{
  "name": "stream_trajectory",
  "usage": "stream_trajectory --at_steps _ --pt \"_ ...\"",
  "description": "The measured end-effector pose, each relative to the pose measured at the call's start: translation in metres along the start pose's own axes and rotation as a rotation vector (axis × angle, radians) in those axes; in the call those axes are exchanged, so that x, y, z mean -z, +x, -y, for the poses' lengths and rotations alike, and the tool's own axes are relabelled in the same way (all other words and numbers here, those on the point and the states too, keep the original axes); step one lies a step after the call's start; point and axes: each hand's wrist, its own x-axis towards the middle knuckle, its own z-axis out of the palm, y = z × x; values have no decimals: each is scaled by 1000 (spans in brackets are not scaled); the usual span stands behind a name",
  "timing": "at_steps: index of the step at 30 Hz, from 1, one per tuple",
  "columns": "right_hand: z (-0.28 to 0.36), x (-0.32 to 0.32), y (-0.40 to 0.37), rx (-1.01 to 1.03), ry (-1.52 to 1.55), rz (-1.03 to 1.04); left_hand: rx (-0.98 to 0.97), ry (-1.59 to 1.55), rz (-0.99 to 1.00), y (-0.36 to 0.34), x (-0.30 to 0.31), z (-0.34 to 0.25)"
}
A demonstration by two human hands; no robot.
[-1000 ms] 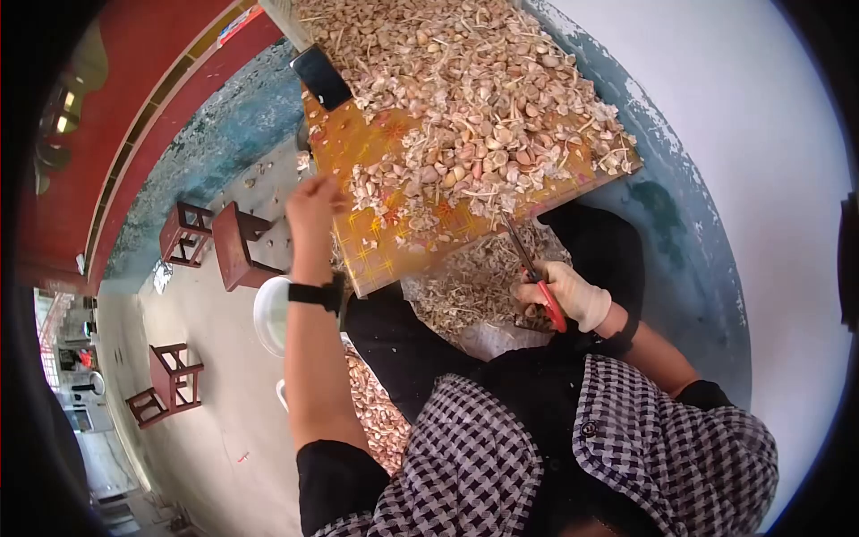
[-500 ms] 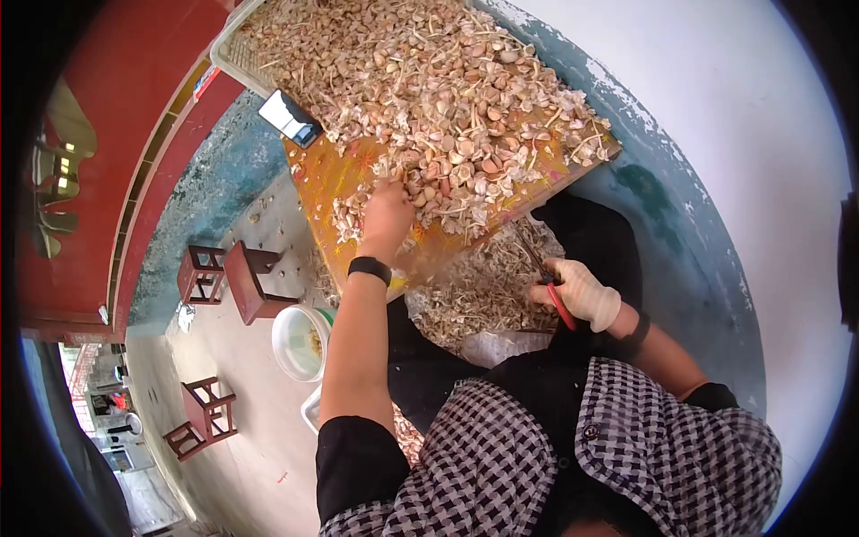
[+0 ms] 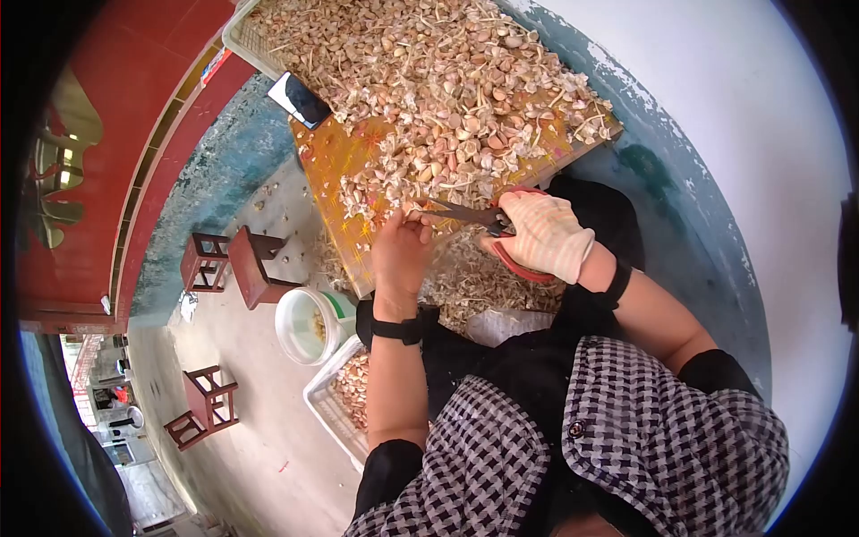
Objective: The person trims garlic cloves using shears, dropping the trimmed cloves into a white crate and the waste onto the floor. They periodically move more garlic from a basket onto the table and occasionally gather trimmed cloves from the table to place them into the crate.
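Note:
My right hand point(image 3: 546, 235), in a pale knit glove, grips a pair of scissors point(image 3: 472, 215) with red handles and dark blades. The blades point left, their tips right at the fingers of my left hand point(image 3: 403, 258). That bare hand is closed, thumb and fingers pinching a small garlic clove point(image 3: 412, 211). Both hands are at the near edge of a yellow-orange patterned table point(image 3: 344, 161). Beyond them a big heap of garlic cloves point(image 3: 461, 125), mixed with dry stems and papery skins, spreads over the tabletop.
A phone point(image 3: 300, 100) lies at the table's left edge, beside a white basket point(image 3: 246, 43). Skins and stems point(image 3: 465, 291) lie below the table. At lower left are a white bucket point(image 3: 291, 327), a crate point(image 3: 327, 407) of cloves and wooden stools point(image 3: 210, 403).
My left hand has drawn back from the heap towards me, now pinching a clove. My right hand has brought the scissors up and left to meet it.

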Motion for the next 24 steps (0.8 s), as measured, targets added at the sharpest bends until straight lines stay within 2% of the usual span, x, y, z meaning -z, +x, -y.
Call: stream_trajectory --at_steps 3,5,12,18,21,22,24 --pt "10 -3 -1 34 -78 4 -139 78 -160 -16 -14 21" --pt "17 -5 -5 31 -96 35 -265 332 -146 -23 -14 31" --pt "20 -8 -20 17 -20 84 -308 508 -196 -49 -25 30" --pt "17 -21 -23 100 -36 -3 -327 511 -200 -55 -34 38" --pt "1 -39 -23 235 176 54 -288 440 -192 -56 -35 37" --pt "0 -40 -21 224 298 104 -268 419 -180 -55 -34 37" --pt "4 -19 -25 -129 828 543 -274 296 -168 -50 -28 37"
